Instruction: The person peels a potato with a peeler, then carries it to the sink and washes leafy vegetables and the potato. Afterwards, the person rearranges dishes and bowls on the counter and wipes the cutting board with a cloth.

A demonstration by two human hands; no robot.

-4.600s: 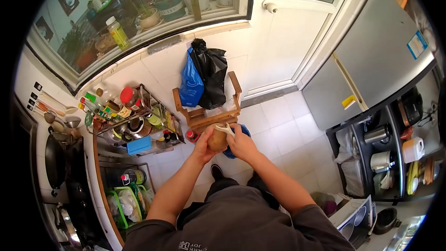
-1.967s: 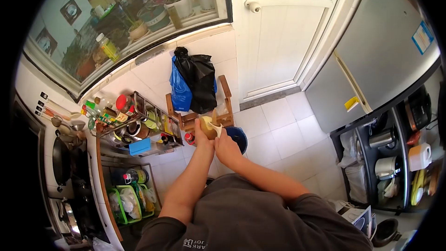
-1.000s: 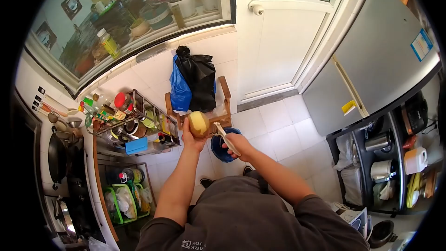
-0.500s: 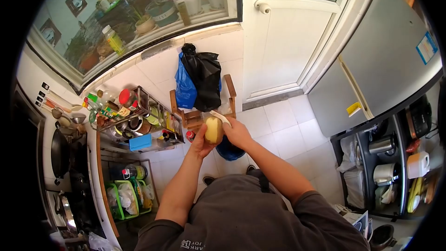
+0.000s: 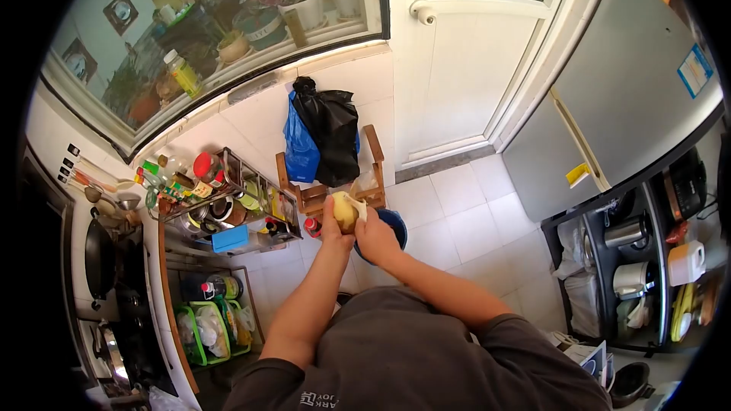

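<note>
My left hand (image 5: 333, 231) is wrapped round a partly peeled potato (image 5: 346, 213), pale yellow with brown skin left on part of it. A whitish peeler (image 5: 356, 202) lies against the potato's upper right side, its handle mostly hidden in my right hand (image 5: 371, 234), which is closed on it. Both hands are close together in front of my body. Below and partly behind my right hand stands a blue-lined bin (image 5: 395, 228).
A wooden chair (image 5: 373, 143) bears black and blue bags (image 5: 335, 133). On the left stands a rack of jars and bottles (image 5: 251, 190), with a red-capped bottle (image 5: 312, 226) on the floor beside it. A grey fridge (image 5: 609, 84) and dark shelves (image 5: 599, 259) are at right.
Since half a second ago, my right hand has moved down and left beside the potato, which has turned in my left hand. The camera view has shifted slightly.
</note>
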